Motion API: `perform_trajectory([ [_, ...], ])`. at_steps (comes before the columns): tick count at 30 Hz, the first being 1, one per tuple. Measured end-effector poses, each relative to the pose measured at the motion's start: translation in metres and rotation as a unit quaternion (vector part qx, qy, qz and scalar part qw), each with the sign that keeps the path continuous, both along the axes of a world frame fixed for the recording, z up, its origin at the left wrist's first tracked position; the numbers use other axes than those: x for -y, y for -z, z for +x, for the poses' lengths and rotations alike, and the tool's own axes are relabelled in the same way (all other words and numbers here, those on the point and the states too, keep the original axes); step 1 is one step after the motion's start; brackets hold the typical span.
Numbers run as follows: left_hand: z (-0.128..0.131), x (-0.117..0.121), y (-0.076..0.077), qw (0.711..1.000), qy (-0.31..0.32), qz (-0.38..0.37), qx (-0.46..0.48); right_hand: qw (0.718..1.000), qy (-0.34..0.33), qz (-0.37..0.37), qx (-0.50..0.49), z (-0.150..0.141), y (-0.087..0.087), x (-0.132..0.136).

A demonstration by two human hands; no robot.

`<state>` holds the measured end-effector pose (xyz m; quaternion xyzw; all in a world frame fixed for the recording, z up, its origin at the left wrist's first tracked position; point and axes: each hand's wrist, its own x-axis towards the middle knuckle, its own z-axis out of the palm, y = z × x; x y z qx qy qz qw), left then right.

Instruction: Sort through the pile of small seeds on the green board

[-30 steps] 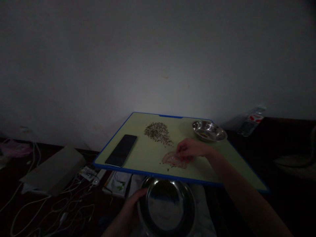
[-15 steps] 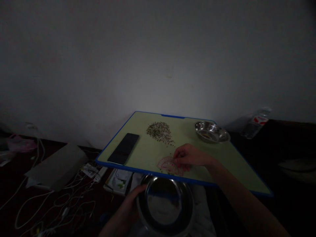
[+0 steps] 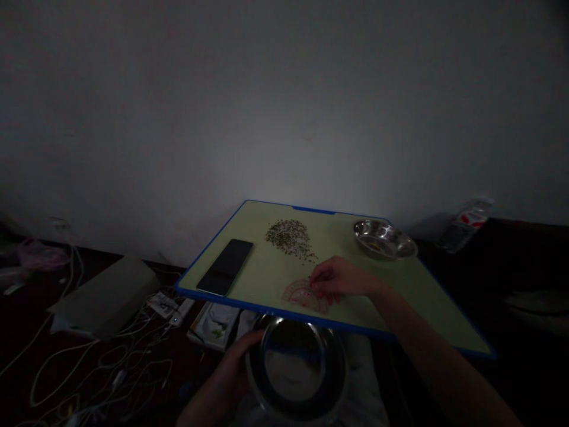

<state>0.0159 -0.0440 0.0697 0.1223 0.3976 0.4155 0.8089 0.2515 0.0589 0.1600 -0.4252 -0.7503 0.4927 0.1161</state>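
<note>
In the head view my right hand (image 3: 335, 279) pinches a clear semicircular protractor (image 3: 299, 294) with red markings, flat on the board by its near edge. My left hand (image 3: 242, 359) grips the left rim of a shiny metal bowl (image 3: 296, 370), held just under that edge with its mouth facing up. Its inside is dark, so I cannot tell what lies in it. Beyond the protractor spreads a pile of small mixed brown, green and pale grains (image 3: 290, 236), trailing towards my right hand. A second metal bowl (image 3: 384, 240) stands at the back right, with something small and brownish at its bottom.
The pale green board (image 3: 351, 317) has a blue rim. A dark phone (image 3: 226, 267) lies on its left side. Behind on the right leans a plastic bottle (image 3: 466, 225). Tangled white cables (image 3: 120, 367), a grey box (image 3: 104, 296) and a white tray (image 3: 214, 325) sit below left.
The few grains that lay at the protractor by the near edge no longer show there. My right hand has barely moved, and the whole view has shifted slightly.
</note>
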Motion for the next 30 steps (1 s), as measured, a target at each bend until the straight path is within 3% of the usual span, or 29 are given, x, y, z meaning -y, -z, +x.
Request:
perform_trajectory([
  [3,0.001,0.0,-0.002,1.0,0.009,0.006,0.005,1.0,-0.019,0.016,0.005,0.0,-0.001,0.001],
  [5,0.001,-0.001,-0.003,1.0,0.012,0.006,0.005,0.997,-0.022,0.07,-0.025,-0.005,-0.002,-0.001],
  [7,0.001,0.0,-0.005,1.0,0.005,-0.007,-0.006,0.985,0.004,0.155,-0.078,-0.019,-0.003,-0.006],
  [9,0.002,0.001,-0.009,1.0,-0.004,-0.016,-0.021,0.972,0.051,0.194,-0.12,-0.043,-0.001,-0.016],
  [14,0.004,0.003,-0.017,0.998,-0.016,-0.026,-0.055,0.975,0.142,0.08,-0.154,-0.117,0.011,-0.05],
  [18,0.003,0.002,-0.015,0.999,-0.012,-0.006,-0.041,0.978,0.173,0.051,-0.108,-0.146,0.02,-0.067],
  [23,0.001,0.001,-0.011,1.0,0.011,-0.007,-0.021,0.972,0.178,0.058,-0.145,-0.13,0.004,-0.072],
  [27,0.001,0.001,-0.008,1.0,0.017,-0.011,-0.01,0.961,0.183,0.121,-0.17,-0.083,-0.02,-0.079],
  [30,0.001,0.001,-0.008,1.0,0.023,-0.013,0.005,0.957,0.196,0.185,-0.106,-0.039,-0.025,-0.083],
])
